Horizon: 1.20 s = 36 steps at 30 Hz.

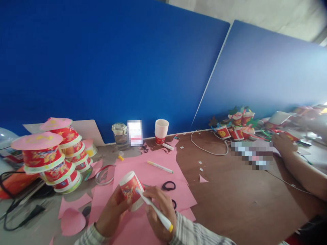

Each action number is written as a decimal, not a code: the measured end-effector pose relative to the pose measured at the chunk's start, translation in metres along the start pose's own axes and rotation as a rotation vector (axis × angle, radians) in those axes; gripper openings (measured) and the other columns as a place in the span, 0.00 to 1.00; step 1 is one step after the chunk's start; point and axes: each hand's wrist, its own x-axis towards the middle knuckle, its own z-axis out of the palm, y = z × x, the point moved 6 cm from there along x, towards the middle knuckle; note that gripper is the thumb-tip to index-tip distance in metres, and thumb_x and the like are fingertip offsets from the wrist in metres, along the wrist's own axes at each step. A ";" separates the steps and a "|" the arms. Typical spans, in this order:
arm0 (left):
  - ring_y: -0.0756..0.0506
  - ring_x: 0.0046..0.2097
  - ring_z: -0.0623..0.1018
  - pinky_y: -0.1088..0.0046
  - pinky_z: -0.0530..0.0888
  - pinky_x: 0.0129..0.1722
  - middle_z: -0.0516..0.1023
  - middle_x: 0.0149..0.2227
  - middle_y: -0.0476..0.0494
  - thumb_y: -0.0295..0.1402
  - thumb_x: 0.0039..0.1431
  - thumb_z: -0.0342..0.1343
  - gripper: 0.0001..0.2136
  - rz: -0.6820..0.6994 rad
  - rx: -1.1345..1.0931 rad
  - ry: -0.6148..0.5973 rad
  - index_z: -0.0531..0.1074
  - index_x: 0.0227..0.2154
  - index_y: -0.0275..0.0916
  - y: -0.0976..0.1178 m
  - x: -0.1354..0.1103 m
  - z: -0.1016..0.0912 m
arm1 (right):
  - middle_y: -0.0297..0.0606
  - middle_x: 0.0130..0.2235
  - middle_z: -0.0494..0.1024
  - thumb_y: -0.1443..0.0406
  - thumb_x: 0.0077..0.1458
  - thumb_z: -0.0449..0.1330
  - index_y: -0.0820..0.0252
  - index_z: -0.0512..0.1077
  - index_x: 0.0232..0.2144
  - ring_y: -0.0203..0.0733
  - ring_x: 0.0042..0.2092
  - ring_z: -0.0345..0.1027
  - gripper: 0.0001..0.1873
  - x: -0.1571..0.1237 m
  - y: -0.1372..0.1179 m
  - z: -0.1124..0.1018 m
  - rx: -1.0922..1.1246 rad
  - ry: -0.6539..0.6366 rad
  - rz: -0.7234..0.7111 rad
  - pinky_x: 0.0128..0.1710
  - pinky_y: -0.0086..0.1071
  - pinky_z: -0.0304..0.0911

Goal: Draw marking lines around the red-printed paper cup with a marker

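My left hand (111, 208) is closed around a red printed paper cup (129, 186), which it holds tilted above sheets of pink paper (153, 163). In my right hand (161, 208) is a white marker (158, 213) with a yellow end, gripped like a pen. The marker's tip points at the cup's right side; whether it touches cannot be made out. Black-handled scissors (169, 185) lie beside my right hand, partly hidden by it. Beyond the cup, another marker (160, 167) with a green end rests on the pink paper.
Stacked red paper bowls (55, 170) with pink tops stand at left. A glass jar (119, 134) and a stack of paper cups (161, 131) are near the blue partition (114, 68). Decorated cups (237, 132), a cable (227, 149) and another person's hand (284, 143) are at right.
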 end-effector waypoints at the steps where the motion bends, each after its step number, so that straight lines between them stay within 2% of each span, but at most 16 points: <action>1: 0.36 0.37 0.71 0.60 0.69 0.34 0.74 0.34 0.43 0.37 0.24 0.66 0.26 -0.001 -0.002 0.000 0.67 0.34 0.41 0.000 0.000 0.000 | 0.38 0.32 0.76 0.71 0.46 0.55 0.56 0.70 0.35 0.47 0.33 0.71 0.12 0.001 0.002 -0.001 0.011 0.005 0.021 0.34 0.33 0.66; 7: 0.35 0.37 0.72 0.60 0.70 0.33 0.74 0.34 0.41 0.36 0.23 0.67 0.27 -0.011 -0.003 -0.003 0.67 0.34 0.41 -0.001 -0.001 -0.002 | 0.36 0.29 0.74 0.71 0.47 0.55 0.58 0.70 0.36 0.44 0.29 0.69 0.11 0.007 0.007 -0.002 0.034 -0.008 0.063 0.30 0.31 0.65; 14: 0.33 0.38 0.71 0.60 0.70 0.34 0.74 0.35 0.39 0.36 0.24 0.67 0.27 -0.019 0.013 -0.036 0.68 0.35 0.40 0.000 -0.002 -0.001 | 0.35 0.28 0.74 0.71 0.47 0.55 0.58 0.71 0.34 0.43 0.28 0.68 0.11 0.008 0.009 0.000 0.036 -0.031 0.085 0.30 0.31 0.64; 25: 0.33 0.42 0.69 0.57 0.68 0.38 0.73 0.38 0.39 0.35 0.27 0.66 0.28 -0.040 -0.032 -0.081 0.66 0.38 0.40 -0.004 -0.002 -0.003 | 0.34 0.27 0.74 0.72 0.46 0.54 0.56 0.70 0.33 0.43 0.27 0.68 0.11 0.007 0.007 0.000 0.001 -0.035 0.053 0.28 0.31 0.65; 32: 0.33 0.40 0.70 0.56 0.68 0.37 0.73 0.36 0.40 0.35 0.26 0.66 0.27 -0.064 -0.065 -0.056 0.67 0.36 0.39 0.002 -0.002 0.002 | 0.35 0.29 0.76 0.73 0.43 0.54 0.56 0.71 0.33 0.45 0.30 0.71 0.14 0.002 -0.001 0.000 -0.041 -0.028 0.016 0.33 0.31 0.67; 36: 0.34 0.41 0.70 0.57 0.68 0.37 0.73 0.35 0.40 0.35 0.27 0.65 0.26 -0.062 -0.071 -0.058 0.67 0.36 0.40 0.005 -0.003 0.004 | 0.37 0.30 0.77 0.73 0.43 0.54 0.55 0.71 0.33 0.49 0.37 0.71 0.14 -0.001 -0.002 0.003 -0.044 -0.054 -0.013 0.39 0.35 0.66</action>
